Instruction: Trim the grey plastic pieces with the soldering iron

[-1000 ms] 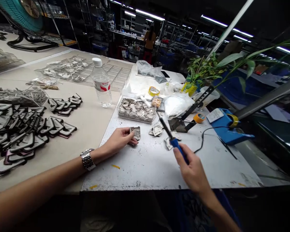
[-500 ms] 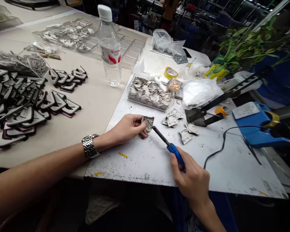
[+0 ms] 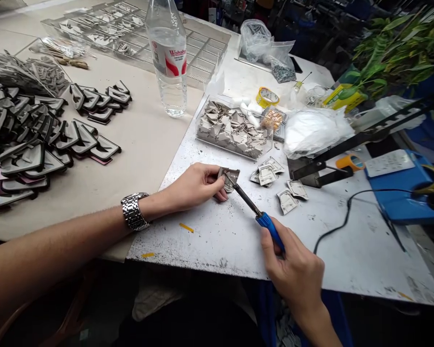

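"Wahaha" on water btl label [image 3: 170,55].

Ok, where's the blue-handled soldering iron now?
In the head view, the blue-handled soldering iron is in the right hand, right of centre, its tip at the small metal piece held by the left hand.

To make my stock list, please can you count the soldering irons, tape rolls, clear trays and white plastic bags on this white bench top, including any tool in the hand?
Soldering iron: 1, in the right hand
Yellow tape roll and orange tape roll: 2
Clear tray: 1
White plastic bag: 1
Total: 5
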### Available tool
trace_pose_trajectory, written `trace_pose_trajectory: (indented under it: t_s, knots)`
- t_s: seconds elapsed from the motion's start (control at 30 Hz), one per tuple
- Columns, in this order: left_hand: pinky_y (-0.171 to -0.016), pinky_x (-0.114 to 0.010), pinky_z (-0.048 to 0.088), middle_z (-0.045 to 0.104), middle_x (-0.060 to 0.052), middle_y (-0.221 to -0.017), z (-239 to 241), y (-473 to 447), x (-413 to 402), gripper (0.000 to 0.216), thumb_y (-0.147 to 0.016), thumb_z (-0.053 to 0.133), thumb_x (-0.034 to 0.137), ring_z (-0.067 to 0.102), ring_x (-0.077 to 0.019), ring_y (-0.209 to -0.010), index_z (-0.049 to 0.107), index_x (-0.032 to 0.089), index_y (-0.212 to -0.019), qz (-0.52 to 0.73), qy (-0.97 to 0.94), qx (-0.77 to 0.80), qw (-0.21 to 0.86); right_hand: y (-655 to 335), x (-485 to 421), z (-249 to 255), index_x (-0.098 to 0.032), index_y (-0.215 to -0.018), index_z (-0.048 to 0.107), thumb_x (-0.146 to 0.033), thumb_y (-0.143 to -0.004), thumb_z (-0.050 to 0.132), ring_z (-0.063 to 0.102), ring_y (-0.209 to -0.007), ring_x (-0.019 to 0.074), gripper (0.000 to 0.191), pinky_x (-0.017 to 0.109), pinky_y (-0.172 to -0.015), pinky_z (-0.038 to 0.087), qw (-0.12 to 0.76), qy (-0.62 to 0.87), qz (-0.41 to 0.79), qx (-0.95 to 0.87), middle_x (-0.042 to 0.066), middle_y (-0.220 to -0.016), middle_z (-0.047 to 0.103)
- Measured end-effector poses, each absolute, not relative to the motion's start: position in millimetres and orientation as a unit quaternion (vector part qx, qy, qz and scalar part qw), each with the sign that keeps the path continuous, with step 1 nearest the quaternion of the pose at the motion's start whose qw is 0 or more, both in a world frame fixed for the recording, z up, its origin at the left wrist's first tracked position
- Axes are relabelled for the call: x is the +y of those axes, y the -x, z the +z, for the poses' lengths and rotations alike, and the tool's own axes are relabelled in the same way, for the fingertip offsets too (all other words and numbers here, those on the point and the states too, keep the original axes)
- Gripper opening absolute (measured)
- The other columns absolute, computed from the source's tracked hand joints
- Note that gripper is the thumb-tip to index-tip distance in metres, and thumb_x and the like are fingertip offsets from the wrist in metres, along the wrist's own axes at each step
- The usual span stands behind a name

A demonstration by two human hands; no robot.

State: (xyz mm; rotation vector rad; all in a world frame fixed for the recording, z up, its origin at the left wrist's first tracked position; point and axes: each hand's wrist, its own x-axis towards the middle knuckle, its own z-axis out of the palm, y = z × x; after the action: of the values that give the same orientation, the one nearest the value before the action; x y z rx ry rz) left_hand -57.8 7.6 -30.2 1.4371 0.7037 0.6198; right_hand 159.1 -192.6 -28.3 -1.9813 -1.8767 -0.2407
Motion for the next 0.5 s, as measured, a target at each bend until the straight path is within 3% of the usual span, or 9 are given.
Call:
trace_pose_trajectory:
  t_s: [0.23, 0.5]
  knots:
    - [-0.070, -0.033, 0.071, 0.084, -0.010, -0.078, -30.3, 58.3, 7.2, 0.023, -0.102, 0.073, 0.033, 0.085, -0.0249, -0.073, 0.071, 0.017, -0.085, 0.278, -0.624, 0.310, 0.662, -156.8, -192.6, -27.4, -0.018, -0.142, 0.076, -0.033, -0.111, 0.062, 0.056, -0.050, 0.0146, 0.037, 0.029, -0.050, 0.039, 0.200, 0.713, -0.074, -0.668, 0.001, -0.070, 0.068]
    - [-0.067, -0.035, 0.070, 0.082, -0.011, -0.075, -29.5, 58.1, 7.4, 0.022, -0.101, 0.074, 0.033, 0.083, -0.0250, -0.068, 0.074, 0.016, -0.088, 0.277, -0.619, 0.308, 0.668, -155.7, -191.4, -27.0, -0.021, -0.141, 0.077, -0.035, -0.111, 0.061, 0.060, -0.053, 0.0158, 0.037, 0.030, -0.050, 0.039, 0.196, 0.723, -0.068, -0.659, 0.003, -0.073, 0.072]
